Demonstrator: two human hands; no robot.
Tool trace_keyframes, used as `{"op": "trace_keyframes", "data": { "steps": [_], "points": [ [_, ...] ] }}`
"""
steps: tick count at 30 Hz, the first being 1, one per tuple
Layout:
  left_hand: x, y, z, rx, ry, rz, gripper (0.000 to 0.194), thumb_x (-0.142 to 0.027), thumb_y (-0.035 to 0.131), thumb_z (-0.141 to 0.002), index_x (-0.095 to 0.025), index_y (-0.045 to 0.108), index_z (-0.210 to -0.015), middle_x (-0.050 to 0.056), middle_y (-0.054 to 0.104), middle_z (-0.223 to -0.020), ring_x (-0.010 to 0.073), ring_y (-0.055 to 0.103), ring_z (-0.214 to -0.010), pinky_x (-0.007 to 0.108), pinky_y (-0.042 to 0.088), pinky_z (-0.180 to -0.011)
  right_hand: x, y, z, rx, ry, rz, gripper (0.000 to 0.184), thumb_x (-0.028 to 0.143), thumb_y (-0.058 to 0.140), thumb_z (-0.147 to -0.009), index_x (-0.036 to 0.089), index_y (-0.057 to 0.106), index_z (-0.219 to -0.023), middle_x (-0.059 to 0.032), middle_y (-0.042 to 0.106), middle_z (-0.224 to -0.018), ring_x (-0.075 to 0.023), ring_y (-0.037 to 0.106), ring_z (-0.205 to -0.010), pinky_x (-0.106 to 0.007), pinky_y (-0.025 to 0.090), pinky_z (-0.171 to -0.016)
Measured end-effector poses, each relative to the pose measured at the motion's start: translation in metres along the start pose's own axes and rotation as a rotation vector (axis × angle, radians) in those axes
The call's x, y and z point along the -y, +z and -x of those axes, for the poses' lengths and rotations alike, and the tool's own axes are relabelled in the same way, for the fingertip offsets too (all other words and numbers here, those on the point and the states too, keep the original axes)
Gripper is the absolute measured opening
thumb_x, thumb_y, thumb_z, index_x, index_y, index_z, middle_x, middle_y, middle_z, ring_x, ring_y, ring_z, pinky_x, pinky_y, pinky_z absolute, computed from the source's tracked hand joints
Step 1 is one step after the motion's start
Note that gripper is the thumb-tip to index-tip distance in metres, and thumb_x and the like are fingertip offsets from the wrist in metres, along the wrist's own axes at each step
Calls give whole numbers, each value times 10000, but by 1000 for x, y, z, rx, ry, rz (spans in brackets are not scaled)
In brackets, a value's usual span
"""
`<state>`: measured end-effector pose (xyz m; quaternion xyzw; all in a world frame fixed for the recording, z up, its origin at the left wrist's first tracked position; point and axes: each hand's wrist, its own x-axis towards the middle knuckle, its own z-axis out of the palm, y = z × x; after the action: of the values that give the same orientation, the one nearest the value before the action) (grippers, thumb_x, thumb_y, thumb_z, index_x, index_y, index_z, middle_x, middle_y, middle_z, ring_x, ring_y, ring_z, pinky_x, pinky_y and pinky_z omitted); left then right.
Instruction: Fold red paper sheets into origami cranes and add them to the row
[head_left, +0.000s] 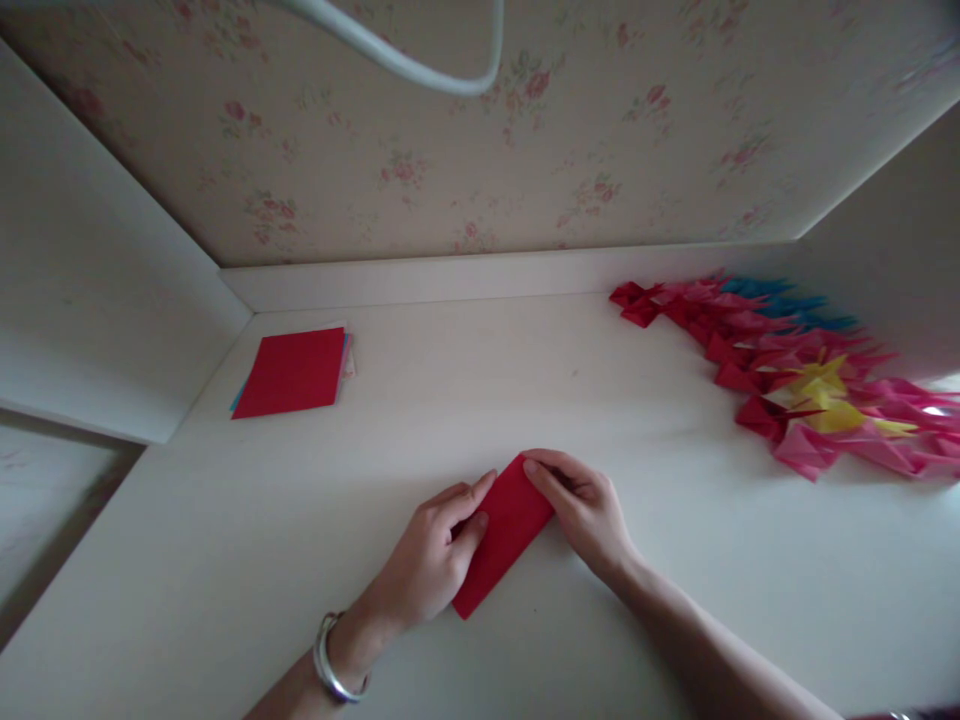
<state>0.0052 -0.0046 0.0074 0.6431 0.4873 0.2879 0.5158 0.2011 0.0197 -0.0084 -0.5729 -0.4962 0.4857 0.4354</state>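
A red sheet of paper (508, 530), folded into a narrow rectangle, lies slanted between my two hands low in the middle of the head view. My left hand (439, 550) grips its left long side, with the thumb on top of the paper. The thumb and forefinger of my right hand (577, 500) pinch its upper right corner. Fingers and the paper's underside are partly hidden. A silver bangle (330, 660) circles my left wrist.
A stack of square paper (294, 372), red on top with blue and white edges below, lies at the back left. Many folded paper figures (795, 370) in red, pink, blue and yellow crowd the right side. White panels and a floral wall bound the white table (480, 375); a white cable (405, 62) hangs above.
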Motion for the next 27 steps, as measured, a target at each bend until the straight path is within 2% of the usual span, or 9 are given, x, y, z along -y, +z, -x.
{"op": "trace_keyframes", "data": {
  "steps": [3,8,14,21,27],
  "points": [
    [-3,-1,0,32,3,10,458,-190,496,-967,-268,538,-1417,56,685,-1243,201,658,-1038,312,539,-944,0,-1,0,21,5,24,264,446,658,-851,234,781,-947,-56,786,-937,-226,713,-810,-315,572,-687],
    [-6,-2,0,57,-6,24,460,-184,503,-960,-282,549,-1407,47,695,-1223,201,663,-1033,314,538,-946,0,-5,0,64,0,49,266,418,632,-876,248,779,-1020,-50,778,-1032,-231,709,-930,-326,566,-797],
    [-8,-6,1,93,-53,32,433,-190,507,-954,-283,593,-1368,44,704,-1148,202,659,-1014,300,536,-913,2,-14,-3,202,8,50,218,411,656,-864,221,749,-916,-35,754,-844,-189,677,-748,-268,522,-640],
    [-11,-8,1,107,-66,43,405,-213,534,-948,-286,624,-1336,47,710,-1132,208,656,-1026,303,519,-928,2,-22,-6,235,26,63,250,439,644,-869,213,749,-885,-40,739,-813,-192,661,-717,-271,510,-610],
    [-9,-8,-1,71,-37,-9,346,-263,529,-970,-290,664,-1288,38,725,-1064,190,671,-944,270,533,-841,1,-23,-5,183,20,66,244,436,645,-874,212,739,-856,-36,730,-802,-196,653,-731,-269,490,-621]
  ]
}}
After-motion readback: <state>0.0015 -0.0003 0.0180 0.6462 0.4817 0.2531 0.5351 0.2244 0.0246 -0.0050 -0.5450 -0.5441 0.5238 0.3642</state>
